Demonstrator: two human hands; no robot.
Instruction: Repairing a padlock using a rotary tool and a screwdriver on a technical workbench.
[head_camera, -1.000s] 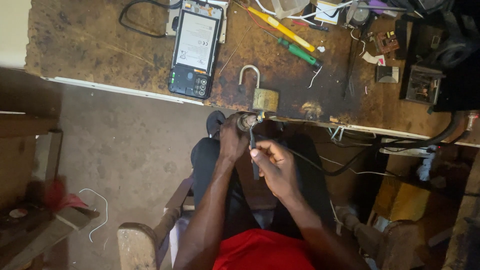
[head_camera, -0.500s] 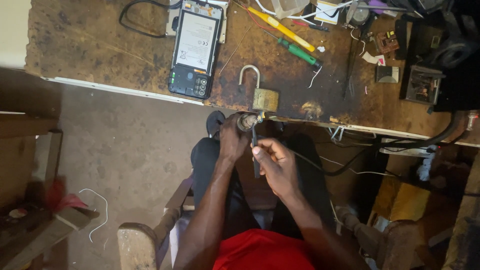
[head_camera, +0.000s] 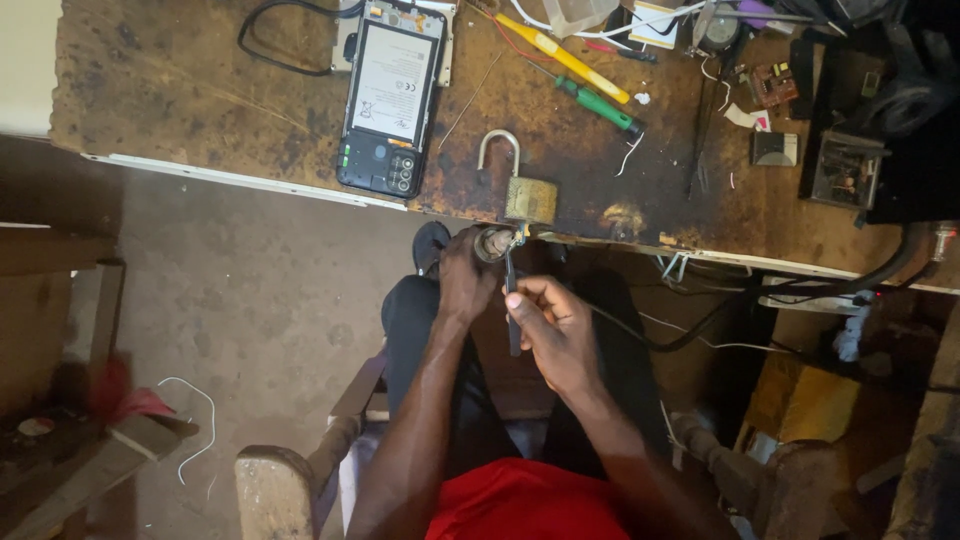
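The left hand (head_camera: 468, 275) was closed round a small round part (head_camera: 492, 243) at the workbench (head_camera: 200, 90) edge, just below the brass padlock (head_camera: 528, 195), while the right hand (head_camera: 555, 325) pinched a slim dark tool (head_camera: 512, 305), tip against it, apparently mid-probing.

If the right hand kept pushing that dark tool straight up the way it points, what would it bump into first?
Probably the small round metal part pinched in the left hand; the right hand aims its thin dark tool there. The brass padlock lies just beyond.
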